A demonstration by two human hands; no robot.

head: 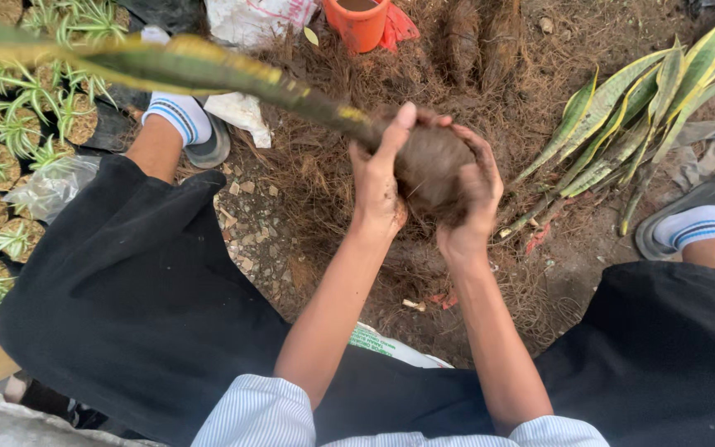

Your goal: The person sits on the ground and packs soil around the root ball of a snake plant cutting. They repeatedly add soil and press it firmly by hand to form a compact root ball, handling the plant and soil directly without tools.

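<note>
Left hand: the left hand [376, 189] is pressed against the left side of a brown root ball [430, 163], its fingers curled over the top edge and closed on it.
Right hand: the right hand [475, 199] is cupped around the right and lower side of the same ball, its fingers bent and clamped on it from the other side.
Root ball: it is held between the two palms, above the ground and over a bed of brown fibre [349, 99]; most of its upper face is left uncovered between the fingertips.
Leaf: a long green leaf with yellow edges [192, 70] is seen rising out of the ball at the left hand's fingertips and stretching toward the upper left corner, blurred near the camera.
Cut plants: a bundle of the same striped leaves [631, 124] is laid on the ground to the right of the hands, well apart from them.
Small plants: rows of small plants with wrapped round bases [10, 149] are set at the far left.
Pot: an orange pot [359, 23] is stood at the top, beyond the fibre.
Legs: black shorts [126, 298] and a striped sock in a grey sandal [697, 225] are seen on either side.
</note>
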